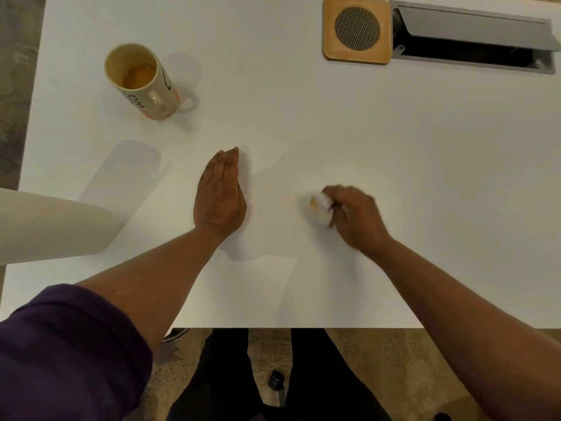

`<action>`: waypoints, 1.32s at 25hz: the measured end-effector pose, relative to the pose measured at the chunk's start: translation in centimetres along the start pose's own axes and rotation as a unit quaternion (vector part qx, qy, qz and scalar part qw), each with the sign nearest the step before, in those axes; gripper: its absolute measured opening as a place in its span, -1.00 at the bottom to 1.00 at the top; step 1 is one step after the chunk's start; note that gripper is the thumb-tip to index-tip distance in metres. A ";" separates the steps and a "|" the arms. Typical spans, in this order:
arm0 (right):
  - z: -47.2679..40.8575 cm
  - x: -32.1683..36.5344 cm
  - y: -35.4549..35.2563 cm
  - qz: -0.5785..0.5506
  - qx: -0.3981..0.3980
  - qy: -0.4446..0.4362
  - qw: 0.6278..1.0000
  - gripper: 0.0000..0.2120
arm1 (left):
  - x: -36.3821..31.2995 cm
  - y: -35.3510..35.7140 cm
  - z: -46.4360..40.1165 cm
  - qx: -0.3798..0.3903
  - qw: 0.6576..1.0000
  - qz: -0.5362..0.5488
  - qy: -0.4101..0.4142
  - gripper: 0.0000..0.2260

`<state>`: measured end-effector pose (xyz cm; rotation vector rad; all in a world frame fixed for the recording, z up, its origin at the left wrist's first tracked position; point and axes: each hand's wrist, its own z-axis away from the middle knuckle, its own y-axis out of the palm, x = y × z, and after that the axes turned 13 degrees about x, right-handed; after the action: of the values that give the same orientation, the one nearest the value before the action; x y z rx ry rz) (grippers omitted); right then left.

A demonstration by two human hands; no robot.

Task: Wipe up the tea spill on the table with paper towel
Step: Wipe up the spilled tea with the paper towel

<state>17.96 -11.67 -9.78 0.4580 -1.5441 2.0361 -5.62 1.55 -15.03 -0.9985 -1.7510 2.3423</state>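
White tabletop [303,117] filled most of the frame. At the left edge stood a big paper towel roll [51,226], near the camera. In the upper right corner a grey cable hatch [473,34] lay open, and just left of it sat a square wooden coaster [331,53] with a round mesh centre. In the upper left stood a cream mug [142,82] with a little amber tea at the bottom. Left hand [220,197] lay flat on the table at centre, fingers straight and pressed together, holding nothing. Right hand [355,217], blurred, was right of centre, fingers curled around a crumpled wad of paper towel [321,208] that was stained yellow-brown and pressed against the tabletop.
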 end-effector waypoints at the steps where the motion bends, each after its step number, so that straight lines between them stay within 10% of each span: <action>1: -0.9 -0.5 -0.7 -0.019 -0.071 0.016 0.997 -0.70 | 0.0 0.1 0.0 0.001 1.000 -0.001 0.001 -0.52; 15: -0.4 1.5 2.8 -0.094 0.033 -0.103 0.990 -0.72 | 0.1 0.1 -0.1 -0.007 1.000 -0.003 0.008 -0.52; 20: -2.4 -2.7 -1.8 -0.127 -0.215 0.137 0.959 -0.70 | 0.2 0.2 -0.2 -0.002 1.000 -0.004 0.005 -0.50; 29: -9.9 3.3 -0.8 -0.130 -0.150 0.121 0.973 -0.71 | -0.1 0.0 -0.4 0.000 0.999 0.034 -0.005 -0.45; 33: -12.1 7.5 1.1 -0.057 0.058 -0.036 0.996 -0.70 | 0.2 0.0 -0.4 0.010 0.998 0.054 -0.014 -0.44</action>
<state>11.95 1.27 -9.81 0.6554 -1.4112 2.0466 -5.54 1.91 -15.19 -1.0894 -1.7221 2.4443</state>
